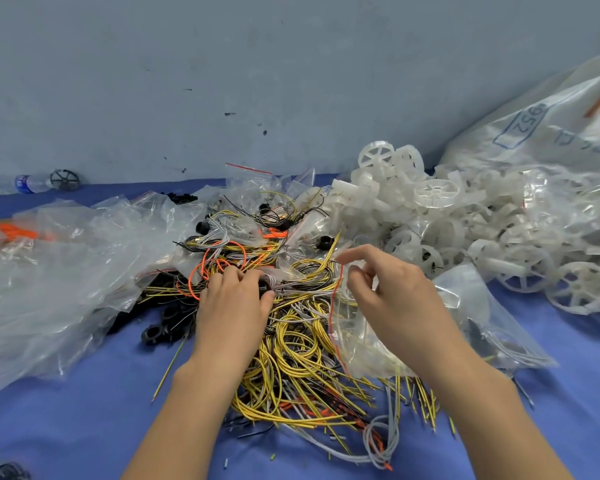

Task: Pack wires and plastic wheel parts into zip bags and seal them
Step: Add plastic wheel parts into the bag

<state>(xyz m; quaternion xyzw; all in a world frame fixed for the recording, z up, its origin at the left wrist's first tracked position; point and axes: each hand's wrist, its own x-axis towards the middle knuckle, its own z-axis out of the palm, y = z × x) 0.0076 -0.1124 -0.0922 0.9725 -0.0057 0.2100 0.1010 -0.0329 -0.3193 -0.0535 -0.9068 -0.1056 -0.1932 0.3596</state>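
The right hand is pinching up the red-striped mouth of a clear plastic zip bag, apparently holding it open, while the left hand is curling its fingers into the tangled yellow, grey and orange wires, gathering some beside the heaped translucent white plastic wheels.

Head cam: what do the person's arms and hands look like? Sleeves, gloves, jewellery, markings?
Both arms are bare from the bottom edge of the frame up to the hands: no sleeves in view. The left hand and right hand wear no gloves. No rings, watch, bracelet or wristband show on the visible sides, and no tape, markings or cables. Fingernails look short and unpainted, as far as the picture shows.
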